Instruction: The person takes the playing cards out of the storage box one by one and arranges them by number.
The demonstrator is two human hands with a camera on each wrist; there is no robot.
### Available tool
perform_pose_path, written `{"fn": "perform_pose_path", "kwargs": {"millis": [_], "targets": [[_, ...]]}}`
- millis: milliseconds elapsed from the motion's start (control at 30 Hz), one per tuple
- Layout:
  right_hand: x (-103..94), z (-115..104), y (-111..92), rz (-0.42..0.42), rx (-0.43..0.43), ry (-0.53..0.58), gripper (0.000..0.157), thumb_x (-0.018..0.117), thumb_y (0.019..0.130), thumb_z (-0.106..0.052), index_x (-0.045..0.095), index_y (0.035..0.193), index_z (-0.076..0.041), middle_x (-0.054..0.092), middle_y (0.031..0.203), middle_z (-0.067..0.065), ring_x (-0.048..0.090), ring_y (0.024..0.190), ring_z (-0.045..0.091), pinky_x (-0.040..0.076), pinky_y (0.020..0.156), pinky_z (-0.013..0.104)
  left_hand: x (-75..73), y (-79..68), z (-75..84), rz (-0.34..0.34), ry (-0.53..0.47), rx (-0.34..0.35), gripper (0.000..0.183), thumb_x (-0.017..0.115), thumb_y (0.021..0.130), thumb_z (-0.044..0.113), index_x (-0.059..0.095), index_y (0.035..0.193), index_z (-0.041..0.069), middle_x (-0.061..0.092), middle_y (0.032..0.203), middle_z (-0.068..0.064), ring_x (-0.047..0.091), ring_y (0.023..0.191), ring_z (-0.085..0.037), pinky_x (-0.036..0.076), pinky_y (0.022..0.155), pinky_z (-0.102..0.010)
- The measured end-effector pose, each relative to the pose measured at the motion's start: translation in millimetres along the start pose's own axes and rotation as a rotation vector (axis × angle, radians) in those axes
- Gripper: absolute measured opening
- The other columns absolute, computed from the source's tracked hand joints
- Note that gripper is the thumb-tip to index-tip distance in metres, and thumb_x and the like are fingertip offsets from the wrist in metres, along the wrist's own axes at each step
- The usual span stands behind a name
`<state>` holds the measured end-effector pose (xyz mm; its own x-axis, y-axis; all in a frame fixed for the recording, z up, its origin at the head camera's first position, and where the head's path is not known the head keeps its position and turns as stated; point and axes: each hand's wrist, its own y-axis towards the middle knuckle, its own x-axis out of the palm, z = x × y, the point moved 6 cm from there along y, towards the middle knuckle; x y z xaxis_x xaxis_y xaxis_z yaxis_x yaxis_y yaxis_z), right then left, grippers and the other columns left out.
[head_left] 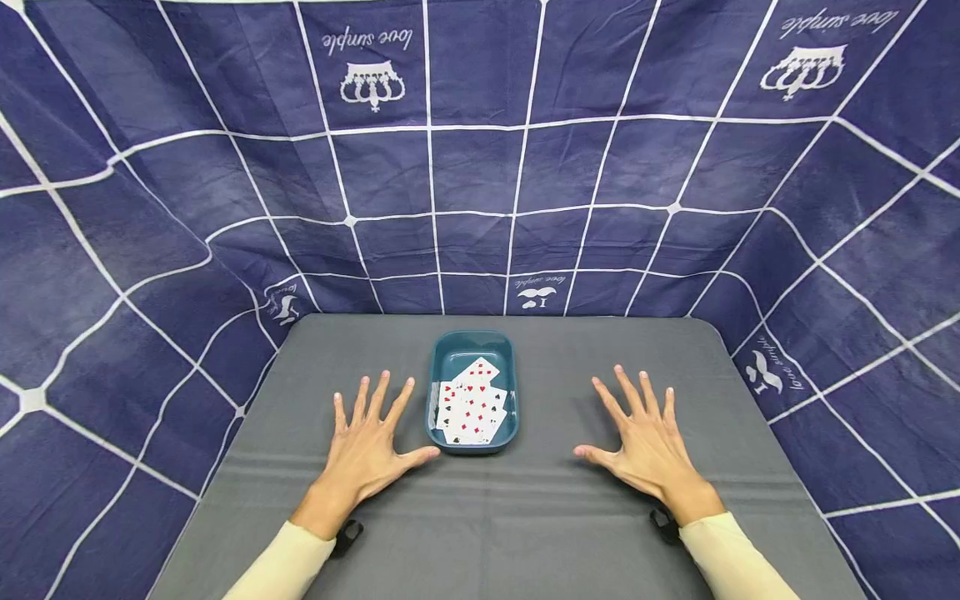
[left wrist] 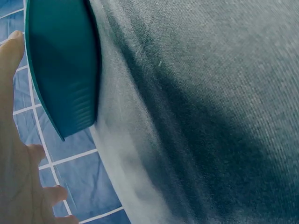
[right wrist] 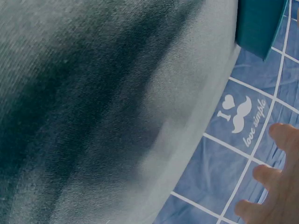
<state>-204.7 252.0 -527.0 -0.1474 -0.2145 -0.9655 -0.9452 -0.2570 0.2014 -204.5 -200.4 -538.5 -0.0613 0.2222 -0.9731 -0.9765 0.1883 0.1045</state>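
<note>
A teal rectangular tray (head_left: 472, 340) sits at the middle of the table, with several loose playing cards (head_left: 471, 410) face up and overlapping inside it. To its left my left hand (head_left: 366, 450) is spread flat with fingers apart, the thumb tip close to the tray's front left corner. My right hand (head_left: 647, 446) is spread the same way, farther off to the tray's right. Neither hand holds anything. In the left wrist view the tray's side (left wrist: 65, 60) stands beside the thumb; the right wrist view catches only a corner of the tray (right wrist: 259, 28).
A grey cloth (head_left: 487, 533) with slight creases covers the table. Blue fabric with white grid lines (head_left: 480, 167) hangs as walls behind the table and at both sides. A black band (head_left: 347, 537) is on the left wrist, another black band (head_left: 664, 527) on the right.
</note>
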Motion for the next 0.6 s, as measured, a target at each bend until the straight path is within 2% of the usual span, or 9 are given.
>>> {"fn": "perform_pose_path", "kwargs": {"millis": [367,600], "targets": [[-0.4,-5.6,2.4,0.005,-0.004,0.025,0.123,0.082,0.088,-0.087,0.031,0.186,-0.036,0.024,0.195,0.015,0.022,0.177,0.062,0.015,0.133,0.094,-2.9,0.2,4.8,0.012,-0.003,0.005,0.129,0.068,0.086,0.102,0.019,0.188,0.041,0.016,0.198,-0.015,0.008,0.184,-0.050,0.004,0.138,-0.089],[1.6,-17.9,7.7,0.013,-0.029,0.033,0.121,0.082,0.089,-0.087,0.032,0.186,-0.034,0.028,0.194,0.014,0.024,0.177,0.058,0.018,0.135,0.090,-0.5,-1.1,6.3,0.005,-0.019,-0.003,0.128,0.069,0.086,0.101,0.020,0.188,0.041,0.017,0.198,-0.015,0.010,0.184,-0.049,0.006,0.139,-0.088]]}}
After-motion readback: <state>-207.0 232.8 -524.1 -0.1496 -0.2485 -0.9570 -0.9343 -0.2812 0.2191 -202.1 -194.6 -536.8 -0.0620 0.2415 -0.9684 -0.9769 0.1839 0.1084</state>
